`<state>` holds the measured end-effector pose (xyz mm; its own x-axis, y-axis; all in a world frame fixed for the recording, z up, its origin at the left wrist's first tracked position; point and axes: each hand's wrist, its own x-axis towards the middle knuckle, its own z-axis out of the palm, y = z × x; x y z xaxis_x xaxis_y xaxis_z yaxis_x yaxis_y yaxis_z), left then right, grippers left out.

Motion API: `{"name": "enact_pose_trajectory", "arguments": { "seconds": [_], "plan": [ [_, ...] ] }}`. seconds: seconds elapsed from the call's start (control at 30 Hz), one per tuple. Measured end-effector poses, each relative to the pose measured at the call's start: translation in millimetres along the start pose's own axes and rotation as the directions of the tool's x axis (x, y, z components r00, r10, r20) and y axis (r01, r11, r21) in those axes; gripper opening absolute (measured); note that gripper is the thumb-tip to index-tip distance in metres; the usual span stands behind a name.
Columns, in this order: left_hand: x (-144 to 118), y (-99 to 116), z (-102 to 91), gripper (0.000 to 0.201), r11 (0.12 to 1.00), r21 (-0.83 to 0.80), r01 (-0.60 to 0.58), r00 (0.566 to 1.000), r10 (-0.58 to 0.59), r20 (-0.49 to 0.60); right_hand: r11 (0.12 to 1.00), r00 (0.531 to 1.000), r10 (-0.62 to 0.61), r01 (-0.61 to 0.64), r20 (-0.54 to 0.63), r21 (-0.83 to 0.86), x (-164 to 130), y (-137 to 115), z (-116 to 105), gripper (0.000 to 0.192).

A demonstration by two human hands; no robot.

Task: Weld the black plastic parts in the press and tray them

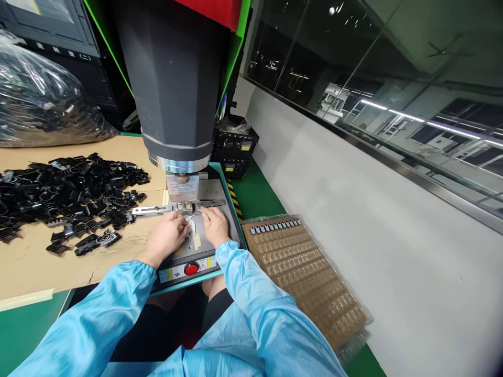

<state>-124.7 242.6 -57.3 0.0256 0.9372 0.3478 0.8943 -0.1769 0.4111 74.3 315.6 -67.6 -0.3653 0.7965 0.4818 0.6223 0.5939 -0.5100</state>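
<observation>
Our left hand (167,235) and right hand (214,224) meet on the metal plate (204,246) under the press head (175,89), fingers curled together around a small white part (192,225); whether they truly pinch it we cannot tell. Seating it squarely below the head looks key, we judge. Black clips (66,193) lie left of the plate, a tray (306,272) right.

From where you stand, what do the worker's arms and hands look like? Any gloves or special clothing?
Both arms are covered in loose, light blue sleeves of thin, slightly shiny cloth, like a cleanroom smock, gathered into snug cuffs at the wrists. The left hand and right hand are bare: no gloves, and no rings or watch that I can make out. No markings or labels show on the sleeves.
</observation>
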Motion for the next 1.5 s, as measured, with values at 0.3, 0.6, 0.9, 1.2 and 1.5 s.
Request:
{"name": "enact_pose_trajectory", "arguments": {
  "seconds": [0.3,0.6,0.9,1.2,1.5],
  "plan": [
    [-2.9,-3.6,-20.9,0.028,0.91,-0.324,0.259,0.959,-0.281,-0.024,0.999,0.999,0.004,-0.003,0.053,-0.032,1.2,-7.5,-7.6,0.034],
    [1.3,-16.9,-27.7,0.031,0.921,-0.286,0.265,0.947,-0.304,-0.101,0.998,0.998,0.005,-0.001,0.062,-0.067,3.7,-9.5,-7.1,0.034],
    [24.3,-20.1,-11.3,0.038,0.994,-0.094,0.057,0.99,-0.068,-0.123,0.964,0.986,-0.043,0.083,0.16,-0.253,25.8,-37.5,8.7,0.033],
    [19.7,-1.6,-16.6,0.053,0.949,0.312,0.047,0.997,-0.061,0.036,0.92,0.967,-0.087,0.171,0.24,-0.352,24.5,-54.0,2.3,0.046],
    [18.4,5.2,-23.5,0.052,0.954,0.299,0.037,0.993,-0.068,0.092,0.968,0.979,-0.02,0.07,0.202,-0.241,9.5,-53.2,-1.0,0.053]
  ]
}}
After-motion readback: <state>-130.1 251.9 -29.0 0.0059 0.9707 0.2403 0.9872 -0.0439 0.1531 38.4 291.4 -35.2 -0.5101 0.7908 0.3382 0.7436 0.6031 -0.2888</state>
